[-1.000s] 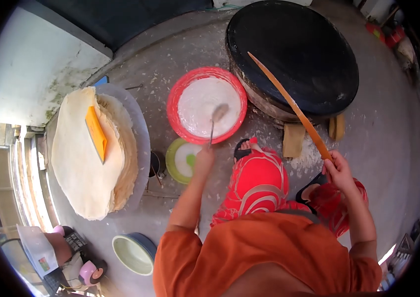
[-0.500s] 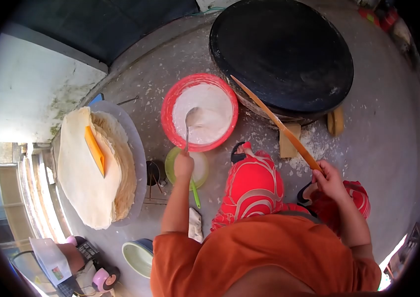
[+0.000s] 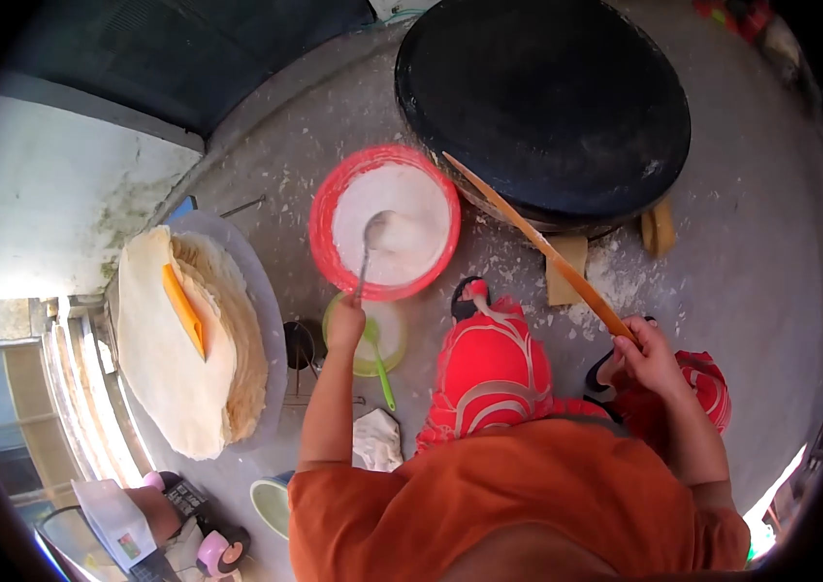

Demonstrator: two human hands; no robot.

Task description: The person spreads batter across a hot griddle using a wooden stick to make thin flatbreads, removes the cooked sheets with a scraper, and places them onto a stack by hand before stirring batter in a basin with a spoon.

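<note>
My left hand (image 3: 345,325) is closed round the handle of a metal ladle (image 3: 365,257), whose bowl rests in the white batter (image 3: 411,218) of a red basin (image 3: 324,238). In my right hand (image 3: 646,351) is the lower end of a long wooden blade (image 3: 552,254). The blade slants up to the left, its tip at the near left edge of a big round black griddle (image 3: 547,107). Beneath my left hand stands a green bowl (image 3: 394,367) of white liquid with a green utensil (image 3: 380,364) in it.
A tall stack of thin flatbreads (image 3: 178,359) with a yellow-orange scraper (image 3: 183,310) on top stands at left on a round board (image 3: 271,339). A cloth (image 3: 377,438), a pale bowl (image 3: 271,504) and a dark can (image 3: 297,344) are on the floor. A fan-like pink item (image 3: 217,551) sits lower left.
The ladle bowl has shifted left in the batter, and my left hand has moved left and slightly down. The view has shifted, showing more of the cloth. My right hand still holds the blade.
</note>
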